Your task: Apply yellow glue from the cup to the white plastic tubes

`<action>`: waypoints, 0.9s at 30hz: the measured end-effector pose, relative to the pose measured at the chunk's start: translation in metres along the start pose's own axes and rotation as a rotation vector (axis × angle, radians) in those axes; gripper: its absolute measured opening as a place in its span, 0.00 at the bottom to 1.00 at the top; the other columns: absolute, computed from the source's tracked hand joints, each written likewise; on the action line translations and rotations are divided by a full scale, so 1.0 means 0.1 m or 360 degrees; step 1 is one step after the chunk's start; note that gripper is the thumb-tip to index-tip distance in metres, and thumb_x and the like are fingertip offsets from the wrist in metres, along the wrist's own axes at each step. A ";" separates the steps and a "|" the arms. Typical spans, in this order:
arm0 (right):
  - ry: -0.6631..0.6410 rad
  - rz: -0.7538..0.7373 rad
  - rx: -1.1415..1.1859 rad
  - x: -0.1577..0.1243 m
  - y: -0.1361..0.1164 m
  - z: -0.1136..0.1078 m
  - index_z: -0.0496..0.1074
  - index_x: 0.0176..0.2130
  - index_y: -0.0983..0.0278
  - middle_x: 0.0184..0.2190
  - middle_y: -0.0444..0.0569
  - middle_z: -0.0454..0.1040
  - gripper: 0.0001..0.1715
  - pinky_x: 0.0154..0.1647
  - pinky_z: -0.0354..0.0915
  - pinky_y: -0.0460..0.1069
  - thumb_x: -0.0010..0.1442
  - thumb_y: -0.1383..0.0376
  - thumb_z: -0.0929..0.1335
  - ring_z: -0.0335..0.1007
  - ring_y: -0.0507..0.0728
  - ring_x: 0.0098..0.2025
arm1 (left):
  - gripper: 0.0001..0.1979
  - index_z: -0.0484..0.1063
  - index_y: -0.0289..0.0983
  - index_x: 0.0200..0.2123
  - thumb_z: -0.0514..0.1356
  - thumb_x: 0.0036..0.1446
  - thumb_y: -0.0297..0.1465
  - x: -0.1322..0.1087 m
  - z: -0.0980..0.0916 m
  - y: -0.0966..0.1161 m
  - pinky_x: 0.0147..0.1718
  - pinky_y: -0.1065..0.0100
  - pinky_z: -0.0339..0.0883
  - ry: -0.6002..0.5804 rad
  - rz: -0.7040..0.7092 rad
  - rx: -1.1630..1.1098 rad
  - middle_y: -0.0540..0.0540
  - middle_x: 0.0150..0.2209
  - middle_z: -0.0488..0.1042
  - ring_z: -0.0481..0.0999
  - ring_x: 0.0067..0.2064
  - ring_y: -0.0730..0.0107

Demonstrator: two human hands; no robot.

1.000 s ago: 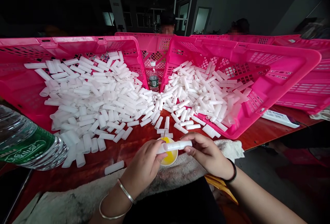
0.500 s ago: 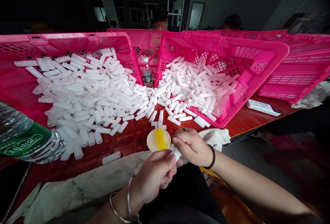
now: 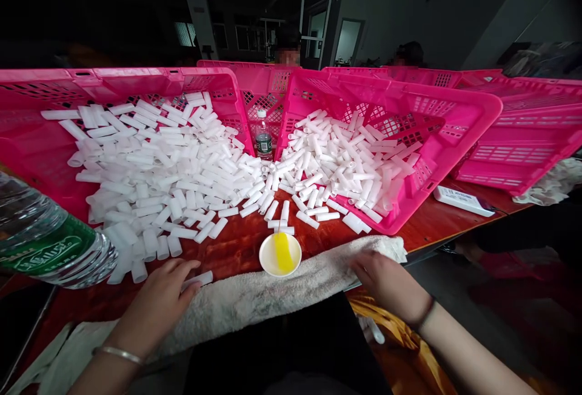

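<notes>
My left hand is at the table's front edge, thumb and fingers apart around a single white plastic tube. Whether it touches the tube is hard to see. My right hand hovers at the right end of a rolled, greyish towel; its fingers are blurred and partly hidden. Below it, a white tube shows against a yellow-orange bag. Between the hands stands a small white bowl with a yellow strip in it.
Two tipped pink crates spill heaped white tubes over the red table. A large water bottle leans in at left; a small bottle stands between the crates. A white box-like device lies right. People sit beyond.
My hands have parted. The left went left to the lone tube, the right moved right over the towel's end. The white tube they held together has left the left hand.
</notes>
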State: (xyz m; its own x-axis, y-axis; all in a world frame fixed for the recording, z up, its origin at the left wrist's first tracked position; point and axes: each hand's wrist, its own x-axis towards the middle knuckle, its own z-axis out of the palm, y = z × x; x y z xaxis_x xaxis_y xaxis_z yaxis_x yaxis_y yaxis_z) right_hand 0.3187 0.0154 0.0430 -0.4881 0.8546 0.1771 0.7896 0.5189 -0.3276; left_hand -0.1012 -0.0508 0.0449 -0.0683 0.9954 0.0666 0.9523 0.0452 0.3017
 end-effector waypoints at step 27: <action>0.0138 -0.0657 0.0704 0.97 -0.25 0.68 0.73 0.43 0.62 0.43 0.56 0.73 0.12 0.45 0.69 0.56 0.61 0.69 0.62 0.71 0.61 0.46 | 0.48 0.53 0.36 0.56 0.72 0.33 0.42 0.32 0.66 0.98 0.57 0.48 0.59 -0.0169 0.0247 -0.0832 0.31 0.61 0.53 0.58 0.61 0.44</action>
State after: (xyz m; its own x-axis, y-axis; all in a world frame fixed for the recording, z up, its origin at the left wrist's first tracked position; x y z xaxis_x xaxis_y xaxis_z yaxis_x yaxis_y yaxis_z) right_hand 0.2262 0.0835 0.0052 -0.6742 0.5928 0.4404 0.3034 0.7660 -0.5667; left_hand 0.0096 -0.0084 0.0133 0.1170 0.9913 0.0598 0.6727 -0.1234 0.7296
